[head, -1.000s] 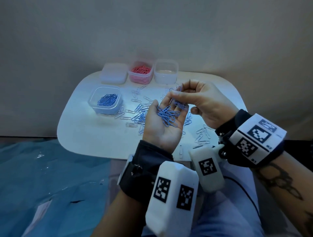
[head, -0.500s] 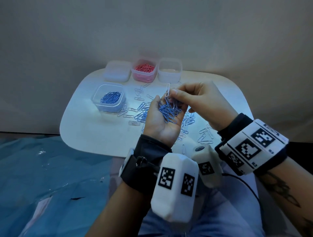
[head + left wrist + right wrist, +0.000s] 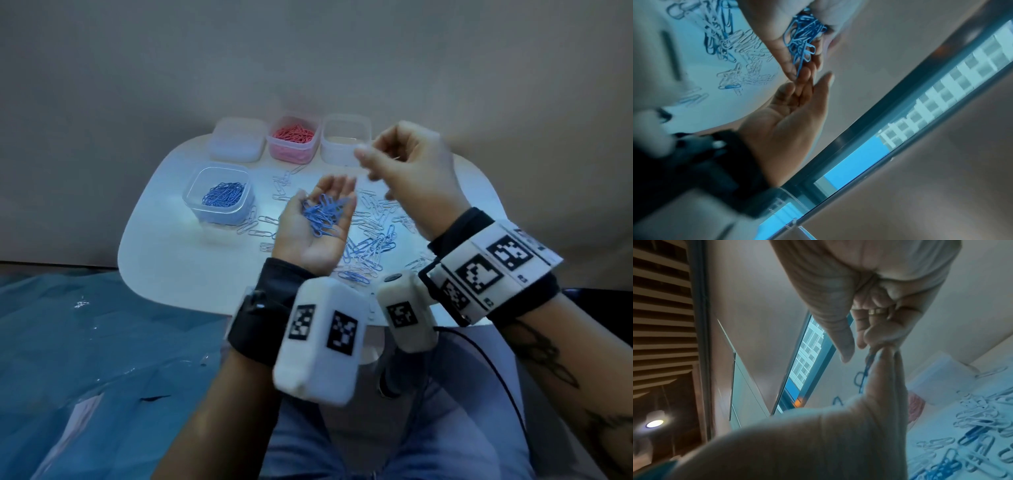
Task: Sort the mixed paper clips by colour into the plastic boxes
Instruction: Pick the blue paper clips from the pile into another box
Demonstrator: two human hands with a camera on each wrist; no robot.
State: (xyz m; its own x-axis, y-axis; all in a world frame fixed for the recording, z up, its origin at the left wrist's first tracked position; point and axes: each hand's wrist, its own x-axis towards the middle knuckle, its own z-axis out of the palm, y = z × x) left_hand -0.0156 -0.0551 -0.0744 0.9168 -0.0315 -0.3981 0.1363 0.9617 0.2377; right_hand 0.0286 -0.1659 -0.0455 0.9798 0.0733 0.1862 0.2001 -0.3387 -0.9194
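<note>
My left hand (image 3: 308, 246) is held palm up over the white table (image 3: 178, 274), fingers nearly straight, with a heap of blue paper clips (image 3: 323, 217) lying in it; the left wrist view shows the same blue clips (image 3: 803, 35). My right hand (image 3: 366, 157) is raised with curled fingers beside the clear box (image 3: 346, 137) at the back. Its thumb and forefinger are pressed together as on a white clip, which is too blurred to make out. A clear box with blue clips (image 3: 219, 195) stands at the left, and a box with pink clips (image 3: 294, 137) at the back.
A fourth, whitish box (image 3: 238, 140) stands left of the pink one. Loose white and blue clips (image 3: 373, 246) are scattered over the middle and right of the table, also seen as loose clips (image 3: 972, 418) from the right wrist. Blue sheeting (image 3: 85, 342) covers the floor at the left.
My right hand pulled a white clip out of the heap in my left palm, then rose and moved back toward the clear box. The left hand stayed put, palm up.
</note>
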